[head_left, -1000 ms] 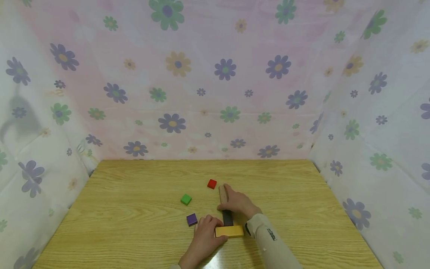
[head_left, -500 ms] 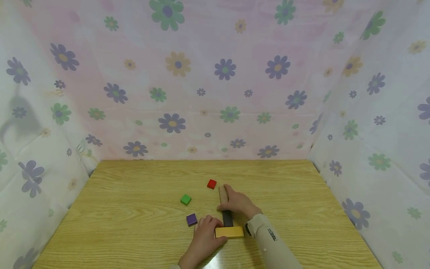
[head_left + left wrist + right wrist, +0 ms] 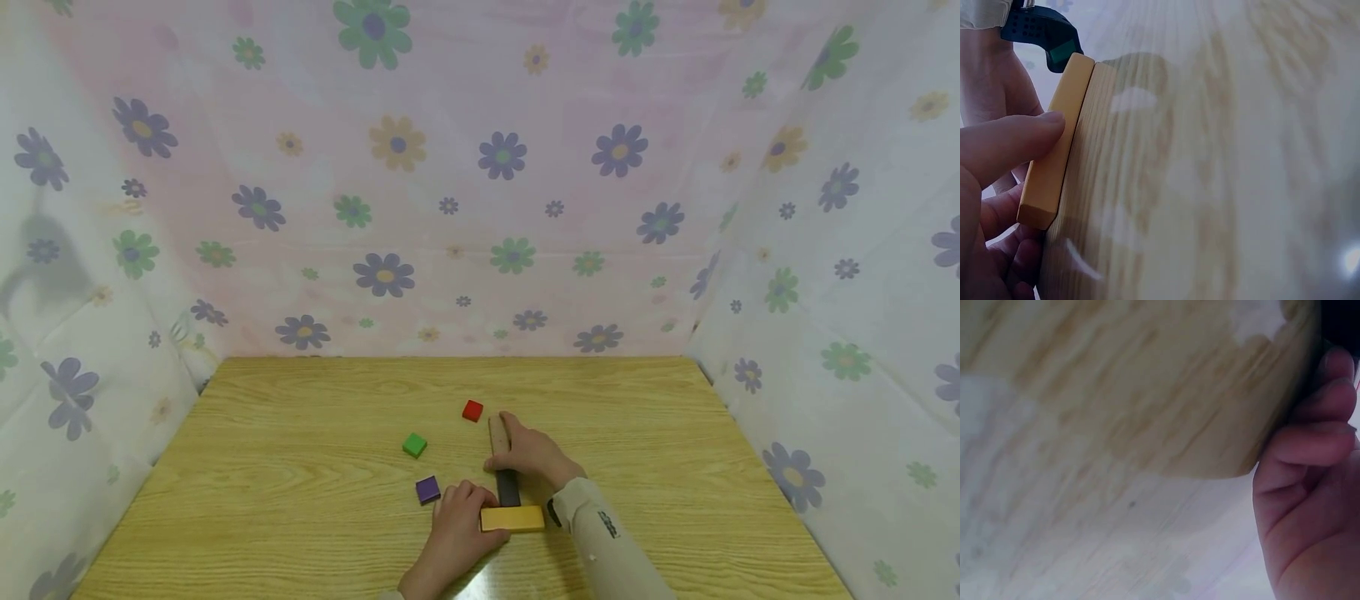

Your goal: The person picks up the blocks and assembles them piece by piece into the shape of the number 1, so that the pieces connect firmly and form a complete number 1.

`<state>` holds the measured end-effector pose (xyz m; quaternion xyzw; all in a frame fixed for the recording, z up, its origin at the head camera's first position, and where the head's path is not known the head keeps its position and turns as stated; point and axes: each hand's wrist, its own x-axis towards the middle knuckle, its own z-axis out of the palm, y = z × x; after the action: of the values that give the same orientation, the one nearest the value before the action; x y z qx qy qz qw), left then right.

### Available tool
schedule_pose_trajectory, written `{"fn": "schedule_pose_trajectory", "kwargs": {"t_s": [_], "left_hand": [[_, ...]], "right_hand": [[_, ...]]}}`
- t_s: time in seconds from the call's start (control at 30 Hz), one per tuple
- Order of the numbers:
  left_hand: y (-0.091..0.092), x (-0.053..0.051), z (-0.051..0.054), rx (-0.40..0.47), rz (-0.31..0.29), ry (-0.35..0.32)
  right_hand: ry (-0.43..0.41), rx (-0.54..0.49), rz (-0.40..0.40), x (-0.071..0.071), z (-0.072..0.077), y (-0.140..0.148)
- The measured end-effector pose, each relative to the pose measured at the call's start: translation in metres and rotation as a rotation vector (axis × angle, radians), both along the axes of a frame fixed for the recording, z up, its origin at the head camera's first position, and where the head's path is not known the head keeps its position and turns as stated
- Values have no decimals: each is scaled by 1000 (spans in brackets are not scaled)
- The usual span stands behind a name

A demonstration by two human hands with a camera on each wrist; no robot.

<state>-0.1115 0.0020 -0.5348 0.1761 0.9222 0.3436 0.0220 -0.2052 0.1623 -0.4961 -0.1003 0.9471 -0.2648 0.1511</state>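
Three small square tiles lie near your hands on the wood-grain table (image 3: 247, 500), in the lower middle of the head view. Leftmost you have the green tile (image 3: 415, 445), then below it the purple tile (image 3: 428, 490), just beside your left hand (image 3: 459, 527). That hand is closed to the width of the yellow block (image 3: 516, 519): you pinch its left end, thumb on the near side, fingers on the far side. In the left wrist view this block slants across the left of the frame, your thumb laid on its face. Higher in the head view, the red tile (image 3: 472, 411) sits near the far end of the pale block (image 3: 496, 433), apart from it. You grip that pale block in your right hand (image 3: 538, 457), thumb at its left, fingers along its right. Below it the dark block (image 3: 507, 490) runs down to the far edge of the yellow block; your thumb covers where pale and dark would meet, so I cannot tell whether they touch. Farther right come your dark wristband (image 3: 553, 511), your light sleeve (image 3: 622, 550) and the floral cloth (image 3: 847, 358) along the right edge
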Motion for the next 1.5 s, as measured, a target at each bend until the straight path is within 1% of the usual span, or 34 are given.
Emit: {"fn": "schedule_pose_trajectory", "kwargs": {"t_s": [0.3,0.53,0.73,0.87,1.1,1.27,1.37,1.5], "left_hand": [[1,0,-4,-16,6,-3],[1,0,-3,-32,-3,8],[1,0,-2,-26,-18,-6],[2,1,-3,-31,-10,-7],[5,3,-4,-56,20,5],[6,3,-5,-64,32,28],[6,3,-5,-68,30,36],[5,3,-3,-70,21,29]], "right_hand": [[-8,-24,0,0,-2,1],[3,-29,12,1,-1,2],[6,-33,11,1,-2,3],[9,-27,11,1,-5,3],[21,-26,16,0,-6,3],[15,-29,16,0,-4,3],[16,-33,16,0,-4,3],[15,-40,18,0,-5,3]]}}
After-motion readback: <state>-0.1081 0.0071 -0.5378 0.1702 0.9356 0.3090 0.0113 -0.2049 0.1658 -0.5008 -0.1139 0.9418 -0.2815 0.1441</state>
